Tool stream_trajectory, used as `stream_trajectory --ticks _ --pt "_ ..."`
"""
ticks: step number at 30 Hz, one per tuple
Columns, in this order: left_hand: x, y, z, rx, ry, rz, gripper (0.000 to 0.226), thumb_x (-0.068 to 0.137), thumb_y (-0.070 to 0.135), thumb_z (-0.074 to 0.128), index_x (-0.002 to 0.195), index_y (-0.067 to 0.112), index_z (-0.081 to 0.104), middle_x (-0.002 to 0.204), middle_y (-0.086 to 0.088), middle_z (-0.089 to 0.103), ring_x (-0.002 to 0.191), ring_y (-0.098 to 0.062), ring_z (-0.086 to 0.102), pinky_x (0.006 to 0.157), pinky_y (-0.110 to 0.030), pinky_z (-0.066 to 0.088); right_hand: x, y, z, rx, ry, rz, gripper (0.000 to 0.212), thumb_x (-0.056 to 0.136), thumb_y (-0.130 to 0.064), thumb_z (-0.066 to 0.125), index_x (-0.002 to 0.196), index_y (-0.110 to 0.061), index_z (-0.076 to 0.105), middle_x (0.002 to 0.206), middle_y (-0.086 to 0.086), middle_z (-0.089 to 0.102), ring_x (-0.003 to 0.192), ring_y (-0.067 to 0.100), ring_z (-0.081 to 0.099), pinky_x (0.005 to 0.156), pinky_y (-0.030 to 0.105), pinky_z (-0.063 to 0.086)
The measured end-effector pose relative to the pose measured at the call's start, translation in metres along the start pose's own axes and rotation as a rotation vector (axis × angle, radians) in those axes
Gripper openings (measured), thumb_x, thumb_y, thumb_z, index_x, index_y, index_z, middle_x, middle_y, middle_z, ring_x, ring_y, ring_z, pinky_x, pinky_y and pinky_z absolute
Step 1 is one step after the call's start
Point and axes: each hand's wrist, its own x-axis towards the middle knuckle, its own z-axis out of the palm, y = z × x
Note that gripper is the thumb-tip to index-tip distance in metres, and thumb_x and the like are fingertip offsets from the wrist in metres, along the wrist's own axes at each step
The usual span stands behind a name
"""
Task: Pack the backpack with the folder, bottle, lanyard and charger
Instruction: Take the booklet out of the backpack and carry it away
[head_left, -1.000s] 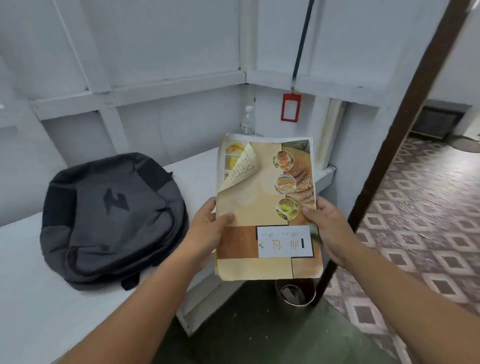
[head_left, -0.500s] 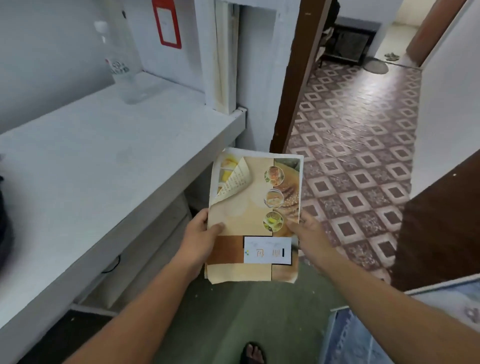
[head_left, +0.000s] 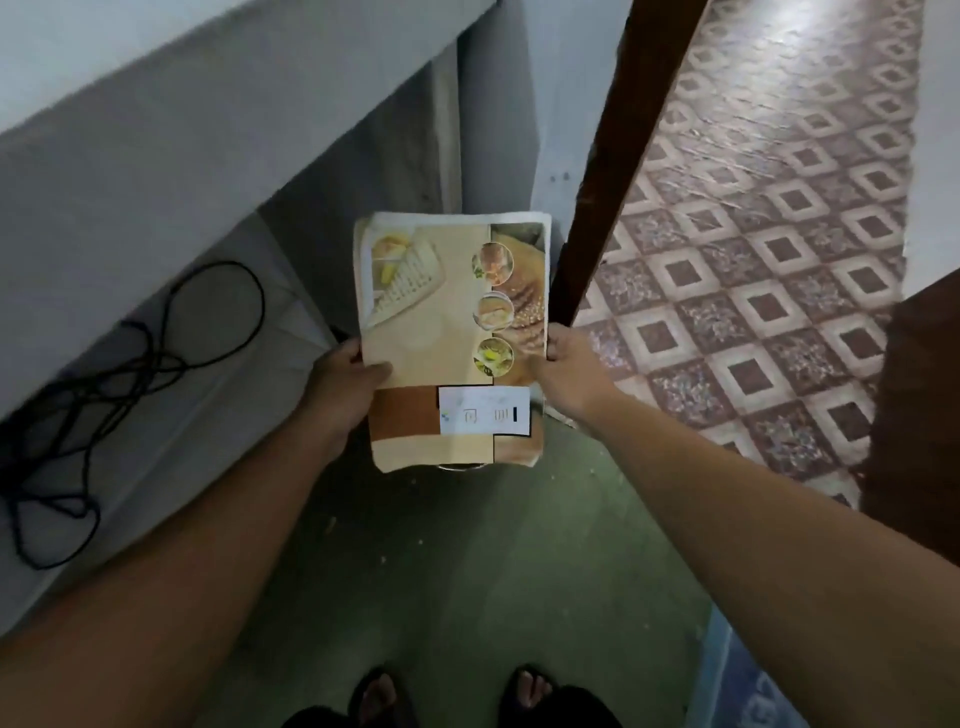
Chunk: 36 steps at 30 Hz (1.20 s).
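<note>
Both hands, left (head_left: 340, 384) and right (head_left: 566, 371), grip the folder (head_left: 452, 338), its white label blurred

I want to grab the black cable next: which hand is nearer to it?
Left. The left hand grips the folder on its left edge, on the side of the black cable. The right hand grips the folder's far edge.

tan and brown folder (head_left: 447, 332); diamond-patterned brown tiles (head_left: 753, 260); black cable (head_left: 104, 374).
</note>
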Motion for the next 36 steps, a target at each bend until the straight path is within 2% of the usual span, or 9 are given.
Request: stream_trajectory --ticks 5,8,10,15,18,20,23,28,36 --pt "0.084 -0.079 0.010 0.007 -0.008 0.009 0.039 0.099 0.010 0.061 0.137 0.018 0.060 0.120 -0.002 0.067 0.099 -0.018 0.067 0.081 -0.033 0.056 0.065 0.077 0.048 -0.138 0.051 -0.087 0.015 0.093 -0.029 0.069 0.105 -0.020 0.070 0.096 -0.008 0.076 0.089 0.013 0.072 0.070 0.018 0.058" --pt "0.127 -0.116 0.024 -0.010 -0.023 0.036 0.034 0.100 0.008 0.061 0.133 0.018 0.060 0.120 -0.003 0.065 0.101 -0.020 0.066 0.085 -0.035 0.056 0.101 0.117 0.066 -0.091 0.101 -0.124 0.020 0.094 -0.023 0.069 0.113 -0.016 0.068 0.110 0.003 0.075 0.103 0.022 0.070 0.089 0.042 0.059" --pt "0.153 -0.139 0.036 -0.018 -0.038 0.071 0.028 0.100 0.006 0.061 0.121 0.024 0.061 0.119 -0.005 0.066 0.100 -0.019 0.066 0.083 -0.035 0.057 0.123 0.142 0.075 -0.023 0.140 -0.140 0.024 0.096 -0.014 0.067 0.120 -0.011 0.067 0.115 0.008 0.074 0.108 0.026 0.069 0.095 0.049 0.057" --pt "0.204 -0.196 0.066 0.019 -0.047 0.092 0.032 0.098 0.002 0.062 0.125 0.019 0.063 0.107 0.002 0.068 0.086 -0.005 0.064 0.059 -0.021 0.056 0.165 0.203 0.090 -0.151 0.213 -0.087 0.030 0.091 -0.034 0.070 0.117 -0.019 0.070 0.111 0.003 0.075 0.101 0.024 0.070 0.087 0.042 0.059" --pt "0.217 -0.222 0.074 0.090 -0.047 0.081 0.036 0.097 0.000 0.062 0.131 0.013 0.063 0.097 0.010 0.066 0.081 -0.003 0.063 0.050 -0.011 0.052 0.178 0.235 0.092 -0.177 0.186 -0.060 0.027 0.092 -0.030 0.070 0.116 -0.019 0.070 0.111 0.005 0.074 0.102 0.025 0.068 0.087 0.040 0.058" --pt "0.222 -0.236 0.077 0.149 -0.073 0.070 0.039 0.096 -0.001 0.062 0.133 0.011 0.063 0.108 0.003 0.067 0.088 -0.010 0.066 0.061 -0.016 0.056 0.184 0.253 0.093 -0.211 0.177 -0.038 0.025 0.091 -0.025 0.071 0.115 -0.018 0.070 0.108 0.005 0.074 0.100 0.027 0.069 0.082 0.035 0.056" --pt "0.225 -0.243 0.078 0.208 -0.072 0.079 0.040 0.095 -0.001 0.064 0.134 0.007 0.063 0.120 -0.006 0.067 0.104 -0.025 0.066 0.085 -0.033 0.056 0.189 0.268 0.096 -0.248 0.161 -0.027 0.023 0.090 -0.029 0.071 0.110 -0.018 0.072 0.105 0.006 0.075 0.097 0.028 0.069 0.082 0.041 0.059" --pt "0.226 -0.237 0.074 0.274 -0.100 0.095 0.038 0.094 0.007 0.068 0.132 0.010 0.065 0.117 -0.007 0.069 0.101 -0.024 0.067 0.086 -0.035 0.057 0.196 0.268 0.093 -0.268 0.166 -0.051 0.024 0.087 -0.031 0.076 0.106 -0.016 0.076 0.103 0.006 0.076 0.098 0.028 0.070 0.084 0.040 0.058" --pt "0.225 -0.243 0.075 0.308 -0.079 0.132 0.035 0.094 0.013 0.071 0.128 0.006 0.068 0.120 -0.014 0.072 0.107 -0.030 0.069 0.095 -0.049 0.058 0.193 0.265 0.085 -0.316 0.087 -0.057 0.013 0.079 -0.026 0.082 0.089 -0.028 0.075 0.087 -0.009 0.074 0.087 0.016 0.070 0.067 0.021 0.052"
